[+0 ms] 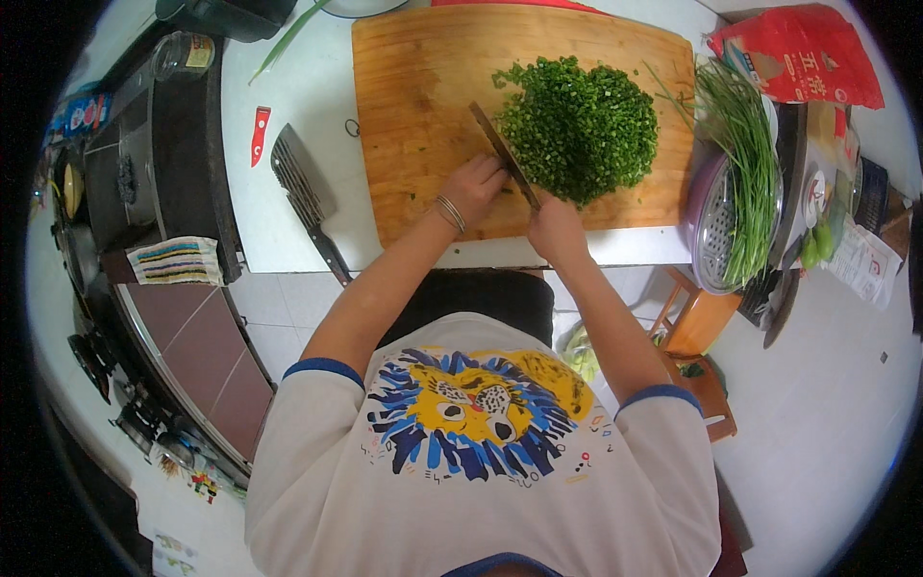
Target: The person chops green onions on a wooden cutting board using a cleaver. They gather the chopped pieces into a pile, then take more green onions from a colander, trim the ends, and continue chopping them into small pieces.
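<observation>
My right hand (558,229) is closed round the handle of a kitchen knife (501,147), whose blade points away and to the left, edge-on to me. Left of the blade, my left hand (475,188), with bracelets on its wrist, has its fingers drawn together close against the blade's side. Whatever lies under those fingertips is hidden, though a few green bits show beside them. A large heap of finely chopped green chives (586,125) spreads right of the blade on the wooden cutting board (418,91).
A second knife (306,197) with a slotted blade lies left of the board, near a small red-handled tool (260,135). On the right, long uncut chives (740,163) lie across a purple colander (710,226). A red package (803,58) sits behind them. A wooden chair (702,317) stands below.
</observation>
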`<state>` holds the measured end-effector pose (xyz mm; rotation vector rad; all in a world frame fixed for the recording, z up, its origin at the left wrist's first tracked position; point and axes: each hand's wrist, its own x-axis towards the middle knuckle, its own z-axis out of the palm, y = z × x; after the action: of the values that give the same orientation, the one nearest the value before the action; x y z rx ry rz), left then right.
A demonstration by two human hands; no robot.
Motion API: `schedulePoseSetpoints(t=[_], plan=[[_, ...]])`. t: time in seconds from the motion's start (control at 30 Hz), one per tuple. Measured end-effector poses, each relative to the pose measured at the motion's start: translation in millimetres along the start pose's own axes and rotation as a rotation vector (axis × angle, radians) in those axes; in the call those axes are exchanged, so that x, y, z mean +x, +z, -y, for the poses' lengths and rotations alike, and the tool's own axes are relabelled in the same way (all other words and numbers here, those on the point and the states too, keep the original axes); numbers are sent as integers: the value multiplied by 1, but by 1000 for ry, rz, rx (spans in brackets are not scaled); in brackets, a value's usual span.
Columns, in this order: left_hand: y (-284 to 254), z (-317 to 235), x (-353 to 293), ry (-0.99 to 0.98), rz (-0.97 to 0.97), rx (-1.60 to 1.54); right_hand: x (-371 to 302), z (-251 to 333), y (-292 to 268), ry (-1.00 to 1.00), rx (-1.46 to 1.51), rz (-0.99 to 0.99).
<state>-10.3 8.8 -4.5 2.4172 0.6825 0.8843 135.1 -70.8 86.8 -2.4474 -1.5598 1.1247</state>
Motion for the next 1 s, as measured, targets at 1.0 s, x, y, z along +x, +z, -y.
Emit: schedulePoseSetpoints(t=[1.0], plan=[[0, -9, -5, 2, 4, 106, -12, -10, 8, -61, 119, -191]])
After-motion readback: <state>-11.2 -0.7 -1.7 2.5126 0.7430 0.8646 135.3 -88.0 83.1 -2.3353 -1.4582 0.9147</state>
